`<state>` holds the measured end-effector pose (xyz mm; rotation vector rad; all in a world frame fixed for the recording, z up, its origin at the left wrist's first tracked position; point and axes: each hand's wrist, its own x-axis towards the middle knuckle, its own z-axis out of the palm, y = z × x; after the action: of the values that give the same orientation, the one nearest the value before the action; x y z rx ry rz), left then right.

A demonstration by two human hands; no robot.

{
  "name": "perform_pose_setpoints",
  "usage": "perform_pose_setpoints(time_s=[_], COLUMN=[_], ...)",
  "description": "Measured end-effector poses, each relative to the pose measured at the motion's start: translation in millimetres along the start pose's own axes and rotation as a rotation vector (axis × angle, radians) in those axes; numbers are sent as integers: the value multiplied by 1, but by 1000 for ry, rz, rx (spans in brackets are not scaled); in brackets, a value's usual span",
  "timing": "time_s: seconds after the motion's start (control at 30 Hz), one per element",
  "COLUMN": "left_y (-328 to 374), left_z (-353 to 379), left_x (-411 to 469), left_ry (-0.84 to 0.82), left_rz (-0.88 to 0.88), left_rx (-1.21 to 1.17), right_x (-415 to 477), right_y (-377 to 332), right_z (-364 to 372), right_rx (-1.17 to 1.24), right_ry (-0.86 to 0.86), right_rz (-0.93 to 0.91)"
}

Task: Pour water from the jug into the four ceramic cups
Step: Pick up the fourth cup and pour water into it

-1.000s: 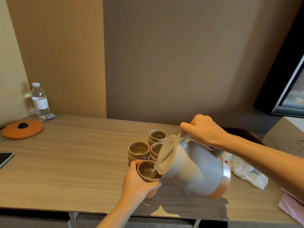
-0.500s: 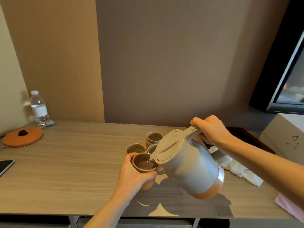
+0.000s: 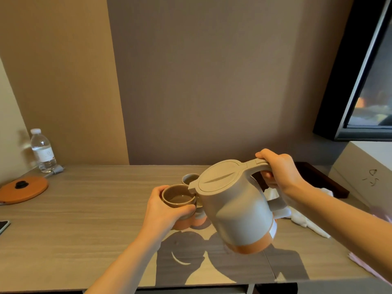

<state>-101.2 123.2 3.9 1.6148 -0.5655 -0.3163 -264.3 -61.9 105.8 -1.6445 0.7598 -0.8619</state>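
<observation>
The right hand point(image 3: 280, 172) grips the handle of the grey plastic jug with its orange base point(image 3: 237, 206); a second ago it was tipped steeply, now it has swung back nearly upright; the left hand point(image 3: 167, 206) clasps a filled brown ceramic cup point(image 3: 178, 197) (lifted higher than before); this pour looks finished; the other cups sit mostly hidden behind.

Jug point(image 3: 237, 206) right of held cup point(image 3: 178, 196), bottle point(image 3: 43, 151) far left on table point(image 3: 84, 219).
</observation>
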Motion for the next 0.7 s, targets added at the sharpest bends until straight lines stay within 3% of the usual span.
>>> perform_pose_setpoints(time_s=[0.47, 0.7], left_y=[13, -5], left_z=[8, 4], left_x=[74, 138], left_ry=[91, 110], left_rz=[-9, -3], left_rx=[21, 164], right_x=[25, 39], right_y=[28, 42], right_z=[-12, -13], right_rx=[179, 111], right_ry=[138, 157], right_rz=[99, 76])
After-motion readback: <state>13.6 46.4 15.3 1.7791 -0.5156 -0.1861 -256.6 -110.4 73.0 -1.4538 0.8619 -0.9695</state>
